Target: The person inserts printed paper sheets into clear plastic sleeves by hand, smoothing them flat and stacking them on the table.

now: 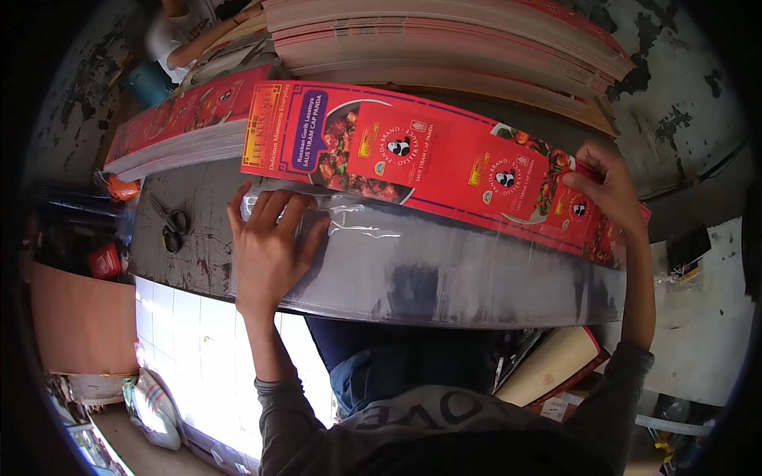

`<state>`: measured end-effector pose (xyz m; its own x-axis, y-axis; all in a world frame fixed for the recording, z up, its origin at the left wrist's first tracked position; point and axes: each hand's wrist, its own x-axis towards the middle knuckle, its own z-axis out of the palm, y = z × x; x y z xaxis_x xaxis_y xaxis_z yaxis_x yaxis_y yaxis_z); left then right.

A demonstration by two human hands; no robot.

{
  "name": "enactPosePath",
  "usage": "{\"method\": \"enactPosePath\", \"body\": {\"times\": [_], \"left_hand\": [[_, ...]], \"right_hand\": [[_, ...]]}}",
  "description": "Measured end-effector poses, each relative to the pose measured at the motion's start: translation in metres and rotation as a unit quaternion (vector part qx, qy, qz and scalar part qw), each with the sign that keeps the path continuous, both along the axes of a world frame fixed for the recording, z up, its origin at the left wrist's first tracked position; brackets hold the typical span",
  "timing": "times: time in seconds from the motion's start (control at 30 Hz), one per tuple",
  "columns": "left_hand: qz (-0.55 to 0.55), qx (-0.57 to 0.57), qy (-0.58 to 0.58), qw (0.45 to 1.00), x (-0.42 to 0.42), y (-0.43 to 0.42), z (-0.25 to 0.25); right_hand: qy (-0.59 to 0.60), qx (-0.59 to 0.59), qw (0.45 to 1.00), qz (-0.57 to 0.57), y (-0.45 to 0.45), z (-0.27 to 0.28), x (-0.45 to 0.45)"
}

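Note:
A long red printed card strip [452,166] with panda logos and food pictures slants over a clear plastic sleeve [444,270]. My right hand [607,186] grips the strip near its right end, thumb on the printed face. My left hand [274,238] rests on the left end of the sleeve with fingers spread and bent, just below the strip's left part. Wrinkles and glare show in the plastic beside the left thumb. The strip's lower edge lies along the sleeve's upper edge; whether any of it is inside, I cannot tell.
Black scissors [172,224] lie on the worn tabletop [198,270] at left. A pile of similar red printed strips [186,119] stands behind them. Large stacks of card [444,47] fill the back. Another person's arm [210,40] shows at upper left.

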<state>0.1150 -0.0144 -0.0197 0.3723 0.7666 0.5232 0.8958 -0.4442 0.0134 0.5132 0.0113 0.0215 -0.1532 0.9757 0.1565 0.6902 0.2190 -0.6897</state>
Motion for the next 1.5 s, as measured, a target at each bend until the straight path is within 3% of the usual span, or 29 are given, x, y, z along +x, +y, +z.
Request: {"method": "enactPosePath", "body": {"times": [0.17, 0.23, 0.3, 0.37, 0.5, 0.57, 0.67, 0.87, 1.2, 1.5], "left_hand": [[0.034, 0.016, 0.009, 0.999, -0.035, 0.013, 0.007], [0.048, -0.052, -0.133, 0.989, -0.045, 0.020, 0.003], [0.014, -0.015, -0.121, 0.992, -0.050, 0.024, 0.000], [0.059, -0.158, -0.226, 0.959, -0.050, 0.027, -0.001], [0.014, -0.155, -0.301, 0.941, -0.055, 0.036, -0.020], [-0.007, -0.201, -0.413, 0.888, -0.055, 0.035, -0.022], [-0.022, -0.230, -0.448, 0.864, -0.063, 0.034, -0.025], [-0.037, -0.228, -0.499, 0.835, -0.064, 0.035, -0.030], [-0.003, -0.225, -0.489, 0.843, -0.060, 0.034, -0.027], [-0.020, -0.222, -0.506, 0.833, -0.060, 0.035, -0.031]], "right_hand": [[0.003, 0.004, 1.000, 0.008, -0.003, -0.011, 0.008], [0.006, 0.002, 1.000, 0.008, -0.002, -0.014, 0.006], [0.001, 0.006, 1.000, -0.013, -0.004, -0.015, 0.004], [-0.006, 0.017, 1.000, -0.015, -0.005, -0.012, 0.003], [-0.027, 0.043, 0.998, -0.023, -0.006, -0.016, 0.001], [-0.033, 0.068, 0.997, -0.015, -0.004, -0.022, 0.003], [-0.040, 0.086, 0.995, -0.012, -0.004, -0.022, 0.000], [-0.096, 0.128, 0.987, -0.010, -0.003, -0.024, 0.003], [-0.170, 0.160, 0.972, -0.002, -0.004, -0.019, 0.003], [-0.130, 0.162, 0.978, 0.002, -0.007, -0.016, 0.005]]}}
